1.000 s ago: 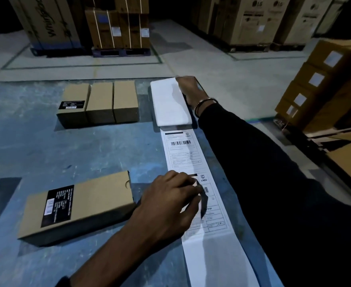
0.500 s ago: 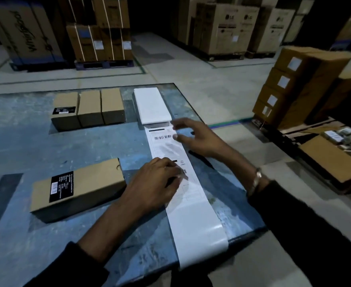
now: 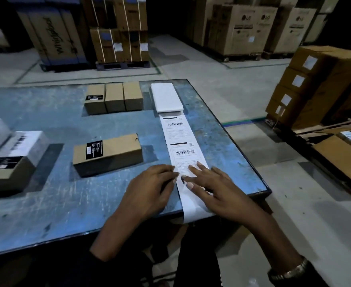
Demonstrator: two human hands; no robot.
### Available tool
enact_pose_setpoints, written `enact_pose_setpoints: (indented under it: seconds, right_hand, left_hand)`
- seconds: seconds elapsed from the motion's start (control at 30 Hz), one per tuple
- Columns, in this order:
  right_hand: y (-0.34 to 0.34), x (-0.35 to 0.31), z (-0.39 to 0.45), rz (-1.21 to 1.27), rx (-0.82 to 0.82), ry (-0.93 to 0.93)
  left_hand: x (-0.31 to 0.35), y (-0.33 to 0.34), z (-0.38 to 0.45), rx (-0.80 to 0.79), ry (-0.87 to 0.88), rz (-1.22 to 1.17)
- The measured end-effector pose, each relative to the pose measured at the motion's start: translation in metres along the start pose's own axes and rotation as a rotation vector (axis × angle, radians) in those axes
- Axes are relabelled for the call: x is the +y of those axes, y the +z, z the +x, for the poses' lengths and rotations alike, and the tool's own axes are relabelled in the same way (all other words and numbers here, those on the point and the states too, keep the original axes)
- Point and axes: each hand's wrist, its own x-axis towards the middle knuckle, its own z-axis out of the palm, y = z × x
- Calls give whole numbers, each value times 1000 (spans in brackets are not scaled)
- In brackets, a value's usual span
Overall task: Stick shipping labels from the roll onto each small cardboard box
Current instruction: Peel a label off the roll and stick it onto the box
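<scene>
A strip of shipping labels (image 3: 178, 139) runs from a white fan-folded stack (image 3: 166, 97) toward me and hangs over the table's near edge. My left hand (image 3: 149, 190) rests beside the strip's left edge, its fingertips curled at the paper. My right hand (image 3: 214, 187) lies flat on the strip with fingers spread, pressing it down. A small cardboard box (image 3: 108, 153) with a black sticker lies left of the strip. Three more small boxes (image 3: 114, 98) stand in a row at the back.
The blue metal table (image 3: 56, 193) ends just right of the strip. At the far left stand boxes with white barcode labels (image 3: 11, 150). Stacked cartons (image 3: 319, 85) on a pallet stand on the floor to the right; large appliance cartons line the back.
My right hand came back from the label stack and settled flat on the strip near me. The left hand slid nearer along the strip's edge. The view widened, and the labelled boxes at left appeared.
</scene>
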Motion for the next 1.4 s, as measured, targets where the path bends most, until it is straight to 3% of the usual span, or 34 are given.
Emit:
enact_pose_setpoints:
  seconds: [0.27,0.47,0.67,0.8,1.1,1.4]
  right_hand:
    - [15,5,-34,-25,329,-131]
    - [9,6,-27,59,262,-160]
    - [23,10,-35,47,237,-156]
    - [25,9,-46,40,231,-174]
    - [21,5,-45,124,241,-186]
    - [28,-2,-38,126,328,-216]
  left_hand:
    - [59,-8,-77,137,-104,-26]
    - [90,9,-111,296,-275,-173]
    - [97,30,-111,119,-601,-706]
    - [102,30,-102,111,-755,-999]
    - [100,35,-89,197,-769,-1148]
    - [97,34,-89,206,-656,-1146]
